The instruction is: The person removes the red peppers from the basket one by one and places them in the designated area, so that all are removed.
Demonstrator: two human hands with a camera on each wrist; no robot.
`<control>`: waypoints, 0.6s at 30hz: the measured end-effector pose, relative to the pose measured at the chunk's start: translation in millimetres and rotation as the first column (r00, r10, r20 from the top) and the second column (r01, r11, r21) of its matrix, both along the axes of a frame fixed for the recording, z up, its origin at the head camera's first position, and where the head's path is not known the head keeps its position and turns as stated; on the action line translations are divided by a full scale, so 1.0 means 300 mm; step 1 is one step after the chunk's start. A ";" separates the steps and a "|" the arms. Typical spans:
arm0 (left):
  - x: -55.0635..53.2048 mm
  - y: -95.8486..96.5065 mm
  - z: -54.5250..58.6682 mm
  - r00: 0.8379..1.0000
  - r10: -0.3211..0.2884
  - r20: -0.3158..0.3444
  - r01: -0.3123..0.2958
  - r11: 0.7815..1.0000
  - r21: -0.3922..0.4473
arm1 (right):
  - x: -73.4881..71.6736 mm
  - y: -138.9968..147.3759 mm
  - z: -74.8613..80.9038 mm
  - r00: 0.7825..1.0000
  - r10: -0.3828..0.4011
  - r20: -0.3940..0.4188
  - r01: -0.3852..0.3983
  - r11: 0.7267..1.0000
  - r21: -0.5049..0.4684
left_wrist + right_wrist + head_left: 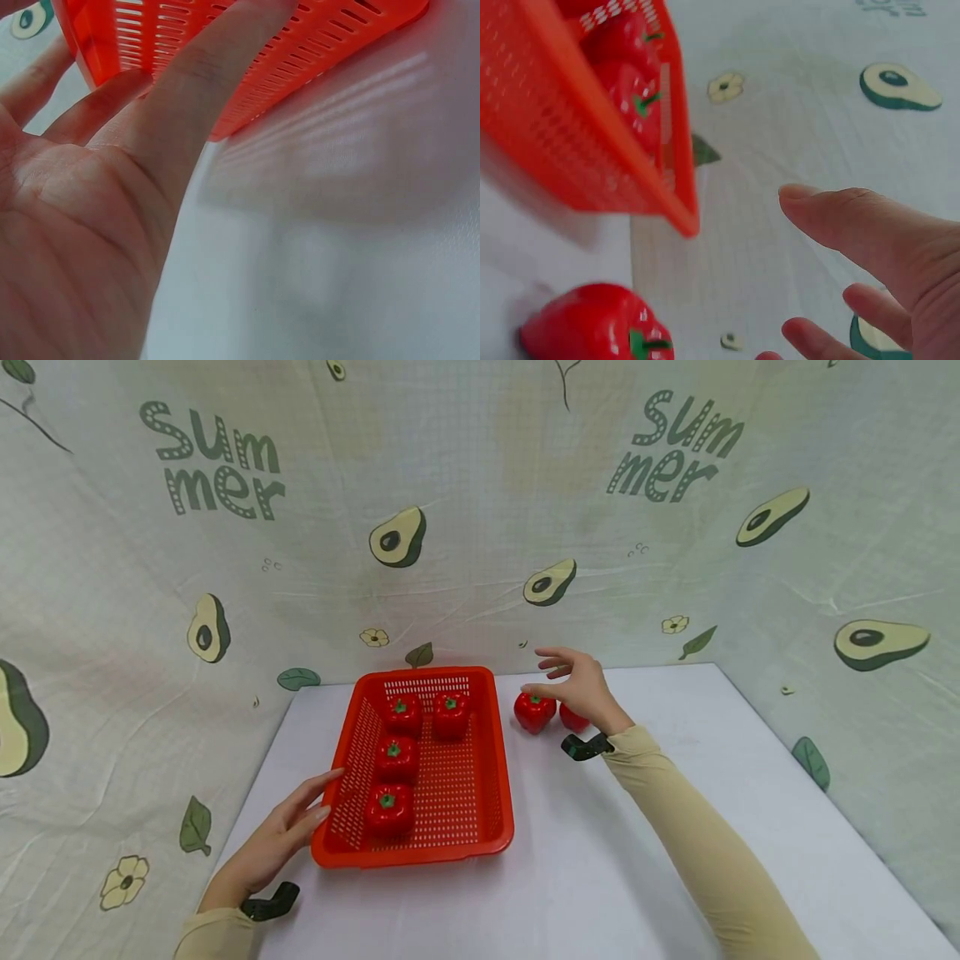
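Observation:
A red plastic basket (pixel 457 853) stands on the white table with several shiny red bell peppers (pixel 389 810) inside, mostly along its left side. My left hand (pixel 281 831) touches the basket's left rim, fingers fairly straight; the left wrist view shows its thumb (pixel 187 97) against the slotted wall. Right of the basket, my right hand (pixel 581 687) hovers with thumb and fingers spread apart, holding nothing. Just beneath it sits a loose bell pepper (pixel 534 714), seen also as a pepper (pixel 592 322) in the right wrist view. Another red pepper (pixel 573 718) is partly hidden by this hand.
A pale cloth (pixel 465 460) printed with avocados and lettering hangs behind and beside the table (pixel 570 877). The basket's right half shows bare slotted floor, apart from one pepper (pixel 451 717) at the back.

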State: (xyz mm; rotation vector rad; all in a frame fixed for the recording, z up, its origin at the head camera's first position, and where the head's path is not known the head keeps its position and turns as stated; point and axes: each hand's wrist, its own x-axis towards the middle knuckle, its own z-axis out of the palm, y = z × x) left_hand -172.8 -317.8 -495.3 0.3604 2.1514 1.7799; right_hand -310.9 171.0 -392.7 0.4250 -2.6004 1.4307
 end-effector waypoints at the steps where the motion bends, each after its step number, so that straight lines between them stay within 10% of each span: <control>1: 0.000 0.000 0.000 1.000 0.003 0.000 -0.003 1.000 -0.001 | 0.002 -0.014 0.007 1.000 0.011 0.006 -0.010 1.000 -0.012; 18: 0.003 0.003 -0.001 1.000 0.024 0.013 -0.024 1.000 -0.002 | -0.004 -0.186 0.037 0.988 0.156 -0.013 -0.156 0.985 -0.077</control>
